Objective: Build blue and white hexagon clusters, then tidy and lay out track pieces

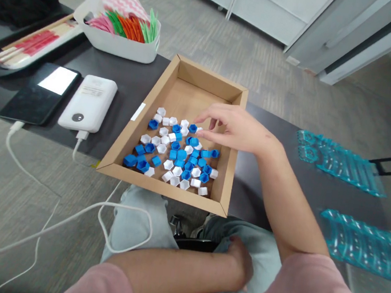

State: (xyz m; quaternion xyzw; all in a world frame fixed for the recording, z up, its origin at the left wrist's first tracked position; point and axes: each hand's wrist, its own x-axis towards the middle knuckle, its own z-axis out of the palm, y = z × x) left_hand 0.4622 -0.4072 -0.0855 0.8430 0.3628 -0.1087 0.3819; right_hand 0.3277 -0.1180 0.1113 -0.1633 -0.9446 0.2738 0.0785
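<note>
Crowding the near part of a cardboard tray [161, 189], hexagonal pieces [181, 155] lay by the right hand [236, 128], fingers parted.
A brushing fingertip could have toppled tight-packed neighbours; the left hand [239, 262] lay on the lap [266, 252], grip unclear.

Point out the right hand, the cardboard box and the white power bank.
Right hand [234, 126]: head view, on the back of the hand.
Cardboard box [162, 188]: head view, on its near wall.
White power bank [88, 103]: head view, middle of its upper face.
</note>
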